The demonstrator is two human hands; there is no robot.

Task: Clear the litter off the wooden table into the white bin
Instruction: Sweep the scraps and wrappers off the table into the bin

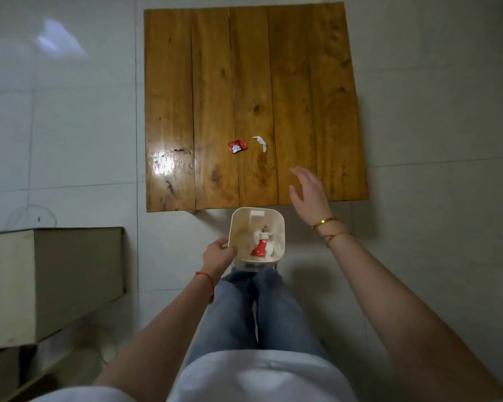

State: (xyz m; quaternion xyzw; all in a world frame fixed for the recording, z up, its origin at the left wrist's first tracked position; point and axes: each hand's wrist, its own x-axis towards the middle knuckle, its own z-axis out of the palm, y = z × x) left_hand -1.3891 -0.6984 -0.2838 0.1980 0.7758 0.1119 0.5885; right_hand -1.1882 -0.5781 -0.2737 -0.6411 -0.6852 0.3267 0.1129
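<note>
Overhanging table edge [244,206]: right hand [311,195].

There is one view, from a wide-angle camera on the person's head, facing steeply down and forward. At 6 o'clock, nearest the lens, are the person's shirt and legs [262,309]. The bin [256,236] sits just below centre, seen straight into its mouth. The table [253,82] fills the 12 o'clock half, its top almost in plan and farther off. Straight edges bow near the borders. With only one camera, no part of the scene is shared between views.
</note>
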